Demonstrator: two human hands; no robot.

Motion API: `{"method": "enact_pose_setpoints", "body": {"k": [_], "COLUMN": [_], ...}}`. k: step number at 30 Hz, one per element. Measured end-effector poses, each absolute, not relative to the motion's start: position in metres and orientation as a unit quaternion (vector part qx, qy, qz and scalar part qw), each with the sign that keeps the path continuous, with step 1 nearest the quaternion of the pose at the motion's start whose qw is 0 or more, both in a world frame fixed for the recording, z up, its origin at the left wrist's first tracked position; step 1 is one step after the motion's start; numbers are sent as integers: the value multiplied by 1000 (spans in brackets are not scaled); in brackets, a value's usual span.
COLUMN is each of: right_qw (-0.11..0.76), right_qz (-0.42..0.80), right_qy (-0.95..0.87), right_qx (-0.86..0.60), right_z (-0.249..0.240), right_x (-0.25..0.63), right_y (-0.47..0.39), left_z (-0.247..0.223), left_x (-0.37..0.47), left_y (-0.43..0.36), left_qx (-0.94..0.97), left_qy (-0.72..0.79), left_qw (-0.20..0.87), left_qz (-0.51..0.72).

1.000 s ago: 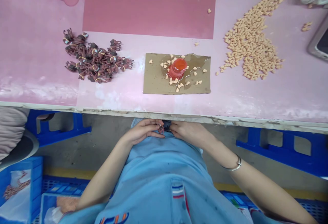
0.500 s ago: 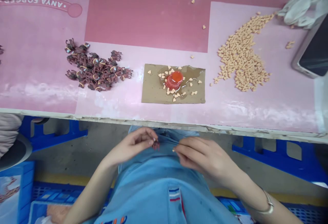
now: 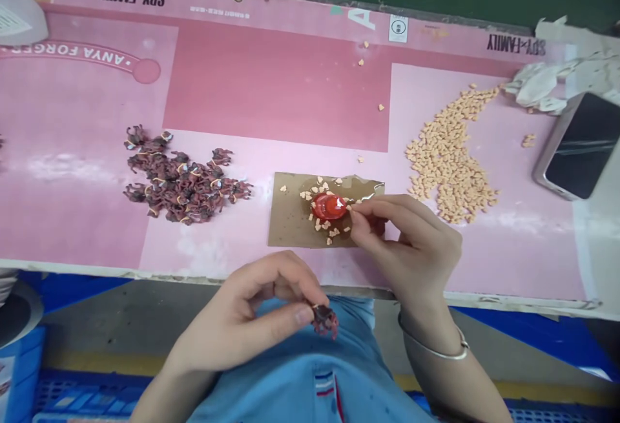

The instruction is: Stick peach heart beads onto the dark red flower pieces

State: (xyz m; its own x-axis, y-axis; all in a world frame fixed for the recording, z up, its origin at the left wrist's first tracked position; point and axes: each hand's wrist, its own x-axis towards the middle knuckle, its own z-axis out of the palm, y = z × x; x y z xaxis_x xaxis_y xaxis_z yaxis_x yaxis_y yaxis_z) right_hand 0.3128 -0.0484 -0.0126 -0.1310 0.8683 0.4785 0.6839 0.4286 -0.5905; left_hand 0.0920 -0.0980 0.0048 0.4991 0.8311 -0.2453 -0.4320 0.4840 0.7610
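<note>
Between the thumb and fingers of my left hand (image 3: 259, 310) is a small dark brown figurine (image 3: 325, 321), held in front of the table edge. My right hand (image 3: 411, 236) pinches a tiny beige piece (image 3: 349, 207) right beside a red cap-like holder (image 3: 328, 206). Whether the piece touches the holder I cannot tell. The holder sits on a brown cardboard rectangle (image 3: 290, 216) wet with clear liquid, with several beige pieces scattered around it. A heap of similar brown figurines (image 3: 186, 184) lies to the left, some showing yellow bands.
A spread pile of beige pieces (image 3: 450, 158) lies right of the cardboard on the pink printed table (image 3: 271, 87). Farther right are a phone (image 3: 578, 145) and crumpled white material (image 3: 537, 87). A white object (image 3: 19, 16) stands at the far left corner.
My right hand has risen from my lap to the red holder on the cardboard. My left hand, still holding the figurine, has shifted right. The view has tilted up.
</note>
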Motion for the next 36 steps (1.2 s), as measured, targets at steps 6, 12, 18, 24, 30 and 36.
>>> {"method": "enact_pose_setpoints", "body": {"k": [6, 12, 18, 24, 30, 36], "right_qw": [390, 388, 406, 411, 356, 333], "right_qz": [124, 117, 151, 226, 233, 113], "right_qy": [-740, -746, -749, -764, -803, -820], "right_qx": [-533, -529, -501, -444, -417, -451], "right_z": [-13, -15, 4, 18, 20, 13], "right_x": [312, 315, 309, 300, 305, 301], "right_y": [-49, -51, -61, -67, -69, -89], "left_z": [1, 3, -2, 0, 0, 1], "left_x": [91, 97, 103, 109, 110, 113], "left_y": [-91, -89, -89, -85, -86, -93], "left_qx": [310, 264, 222, 213, 213, 232], "left_qy": [361, 422, 416, 387, 403, 489], "left_qw": [787, 756, 769, 787, 766, 684], "left_qz": [393, 426, 431, 432, 454, 488]}}
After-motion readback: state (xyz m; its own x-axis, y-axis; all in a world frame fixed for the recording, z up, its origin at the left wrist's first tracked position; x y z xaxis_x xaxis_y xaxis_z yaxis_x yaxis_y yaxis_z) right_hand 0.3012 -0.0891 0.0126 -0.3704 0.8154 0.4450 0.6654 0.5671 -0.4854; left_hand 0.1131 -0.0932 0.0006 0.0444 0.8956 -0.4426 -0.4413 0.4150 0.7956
